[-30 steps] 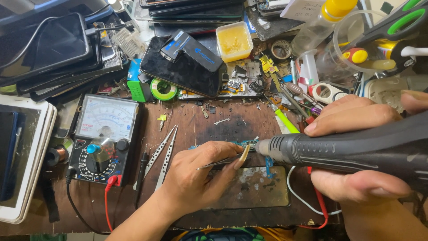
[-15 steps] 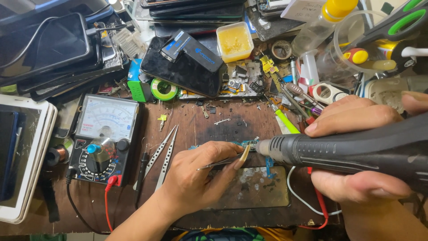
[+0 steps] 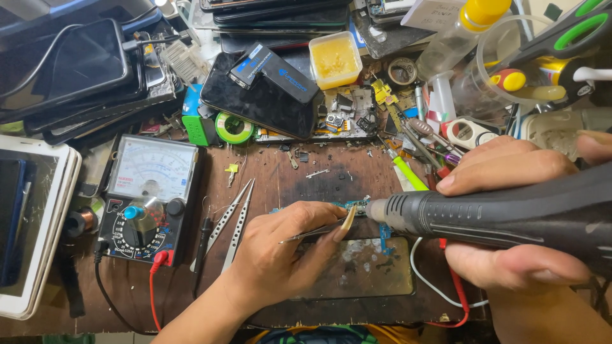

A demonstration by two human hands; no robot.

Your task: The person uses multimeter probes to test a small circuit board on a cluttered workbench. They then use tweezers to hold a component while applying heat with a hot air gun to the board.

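My left hand (image 3: 280, 255) pinches thin metal tweezers (image 3: 312, 233), their tips at a small blue-green circuit board (image 3: 357, 205) on the wooden bench. My right hand (image 3: 510, 216) is wrapped around a thick black hot-air handpiece (image 3: 497, 213), whose nozzle (image 3: 376, 210) points left and sits almost against the same board. A scorched metal plate (image 3: 370, 271) lies just below the board, partly under my left hand.
A spare pair of tweezers (image 3: 233, 220) and an analog multimeter (image 3: 150, 194) with red and black leads lie at left. Phones (image 3: 261, 95), a yellow flux tub (image 3: 333, 59), solder reel (image 3: 233, 127), bottles and tools crowd the back. A white tablet (image 3: 32, 229) is far left.
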